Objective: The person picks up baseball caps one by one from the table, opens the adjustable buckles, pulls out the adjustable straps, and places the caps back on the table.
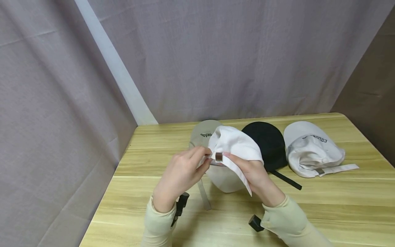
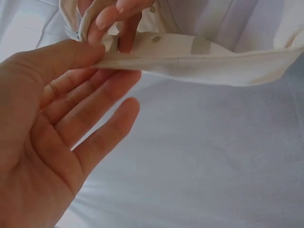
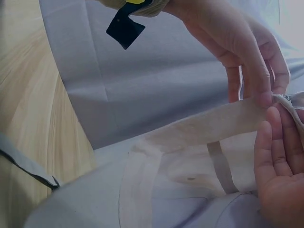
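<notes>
A white cap point(image 1: 237, 144) is held up off the table, its back strap point(image 1: 242, 175) hanging down to the right. My left hand point(image 1: 182, 168) pinches the cap's band between thumb and fingers, just left of a small brown buckle point(image 1: 218, 156). My right hand point(image 1: 257, 175) grips the cap by the strap, its thumb beside the buckle. In the left wrist view, the cap's inner band point(image 2: 190, 61) stretches away from the left hand's fingertips. The right wrist view looks into the cap's inside point(image 3: 190, 166); part of the right hand is cut off there.
Behind the held cap lies a beige cap point(image 1: 202, 132), partly covered, its strap point(image 1: 203, 195) on the wooden table point(image 1: 139, 206). To the right lie a black cap point(image 1: 268, 144) and another white cap point(image 1: 318, 151) with lettering. Grey curtains point(image 1: 231, 61) stand behind the table.
</notes>
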Available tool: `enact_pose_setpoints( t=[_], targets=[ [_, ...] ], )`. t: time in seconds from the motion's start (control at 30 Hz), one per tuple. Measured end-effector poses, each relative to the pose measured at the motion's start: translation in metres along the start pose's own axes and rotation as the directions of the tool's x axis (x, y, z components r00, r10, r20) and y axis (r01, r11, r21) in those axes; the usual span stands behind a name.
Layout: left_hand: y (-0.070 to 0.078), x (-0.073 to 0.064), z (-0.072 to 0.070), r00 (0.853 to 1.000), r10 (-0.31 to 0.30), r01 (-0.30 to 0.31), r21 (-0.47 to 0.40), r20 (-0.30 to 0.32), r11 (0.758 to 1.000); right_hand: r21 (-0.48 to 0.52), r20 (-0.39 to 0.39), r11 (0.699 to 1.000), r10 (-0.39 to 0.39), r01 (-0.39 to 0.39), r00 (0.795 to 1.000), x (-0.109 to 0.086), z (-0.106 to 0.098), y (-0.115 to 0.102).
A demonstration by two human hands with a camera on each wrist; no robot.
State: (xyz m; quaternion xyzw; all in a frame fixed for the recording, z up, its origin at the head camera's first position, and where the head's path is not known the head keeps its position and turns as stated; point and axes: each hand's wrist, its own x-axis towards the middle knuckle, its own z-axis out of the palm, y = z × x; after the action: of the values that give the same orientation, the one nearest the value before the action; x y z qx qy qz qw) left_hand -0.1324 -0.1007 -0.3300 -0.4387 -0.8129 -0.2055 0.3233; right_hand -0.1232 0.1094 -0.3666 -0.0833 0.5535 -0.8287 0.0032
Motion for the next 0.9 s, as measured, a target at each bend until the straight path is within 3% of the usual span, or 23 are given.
enact_pose_setpoints(
  t=[0.27,0.47,0.7,0.8,0.9],
  targets=[
    [-0.002,0.001,0.004,0.997,0.041,-0.033,0.116,-0.066,0.993,0.043,0.001,0.999,-0.030,0.030,1.000,0.000,0.003,0.005],
    [-0.004,0.001,0.004,0.997,0.032,-0.021,0.155,-0.067,0.988,0.063,-0.086,0.998,0.006,0.000,0.996,-0.004,0.009,0.006],
    [-0.008,0.001,0.005,0.995,0.035,-0.019,0.169,-0.091,0.985,0.013,-0.160,1.000,0.017,-0.015,0.987,-0.006,0.012,0.004],
    [-0.012,-0.001,0.002,0.995,0.018,0.000,0.184,-0.097,0.983,0.062,-0.147,0.998,-0.015,0.025,0.989,-0.006,0.010,0.003],
    [-0.019,-0.006,-0.003,0.991,-0.040,0.066,0.198,-0.130,0.978,0.165,-0.124,0.981,-0.084,0.104,0.989,-0.005,0.006,0.001]
  ],
)
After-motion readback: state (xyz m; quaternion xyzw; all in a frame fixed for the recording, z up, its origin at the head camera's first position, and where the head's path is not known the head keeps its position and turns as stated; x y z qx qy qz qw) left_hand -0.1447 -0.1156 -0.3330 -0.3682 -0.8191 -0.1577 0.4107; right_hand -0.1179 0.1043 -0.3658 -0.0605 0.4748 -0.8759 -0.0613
